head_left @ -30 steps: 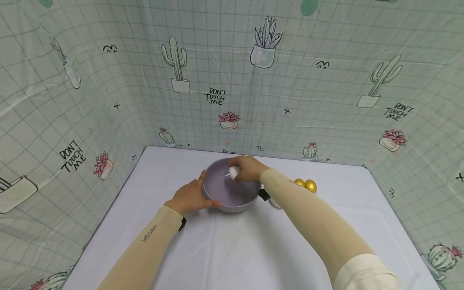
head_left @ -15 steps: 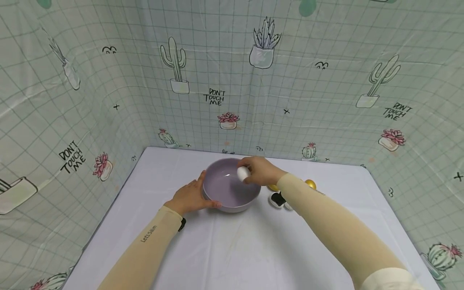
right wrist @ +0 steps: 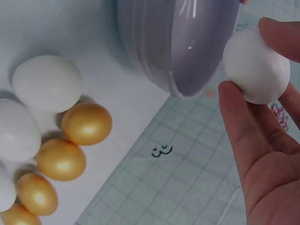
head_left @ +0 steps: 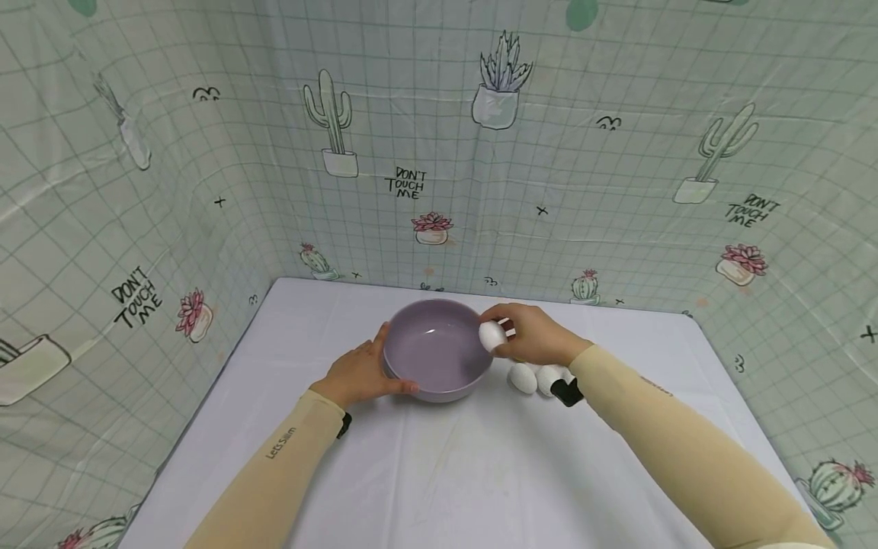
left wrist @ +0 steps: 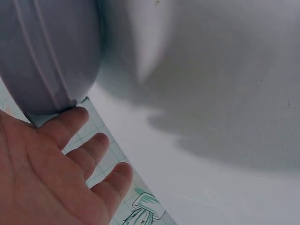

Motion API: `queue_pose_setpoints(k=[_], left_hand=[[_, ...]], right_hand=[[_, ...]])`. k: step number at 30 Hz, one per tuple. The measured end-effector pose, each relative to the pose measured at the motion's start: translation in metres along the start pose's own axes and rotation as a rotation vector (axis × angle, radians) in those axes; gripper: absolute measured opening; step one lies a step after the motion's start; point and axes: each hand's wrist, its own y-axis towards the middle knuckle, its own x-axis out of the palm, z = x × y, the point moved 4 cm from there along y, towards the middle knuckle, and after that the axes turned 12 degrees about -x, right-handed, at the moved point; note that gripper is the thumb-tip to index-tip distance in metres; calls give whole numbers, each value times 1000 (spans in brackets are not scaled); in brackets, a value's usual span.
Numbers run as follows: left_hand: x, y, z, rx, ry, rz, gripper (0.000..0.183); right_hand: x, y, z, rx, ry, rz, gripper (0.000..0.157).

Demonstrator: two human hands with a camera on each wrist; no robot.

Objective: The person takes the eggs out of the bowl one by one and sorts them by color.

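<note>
A lilac bowl point(head_left: 439, 354) stands on the white tabletop. My left hand point(head_left: 362, 372) rests against its left side, fingers spread and thumb along the front; in the left wrist view a fingertip point(left wrist: 77, 115) touches the bowl's wall. At the bowl's right rim, my right hand point(head_left: 538, 334) pinches a white egg point(right wrist: 257, 65) between thumb and fingers. Beneath that hand lie several white eggs point(head_left: 523, 378). The right wrist view also shows several smaller golden eggs point(right wrist: 87, 123) in a row beside the white ones; the hand mostly hides them in the head view.
A white cloth point(head_left: 439, 473) covers the table. Behind and at both sides hangs a checked curtain point(head_left: 439, 137) printed with cactus pots. A black wrist camera point(head_left: 566, 392) hangs under the right wrist, close to the white eggs.
My right hand has moved right with the white egg, from over the bowl's inside to its right rim. More white eggs show on the table. My left hand has stayed in place.
</note>
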Motion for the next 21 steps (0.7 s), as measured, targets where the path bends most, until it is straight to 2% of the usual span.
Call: queue_pose_setpoints(k=[8,21], left_hand=[[2,2,-1,5,2,3,136],[2,2,-1,10,2,9,136]], right_hand=[[-10,-30,11,-6,27,41,54],[-23,-70,34,57,14,109,54]])
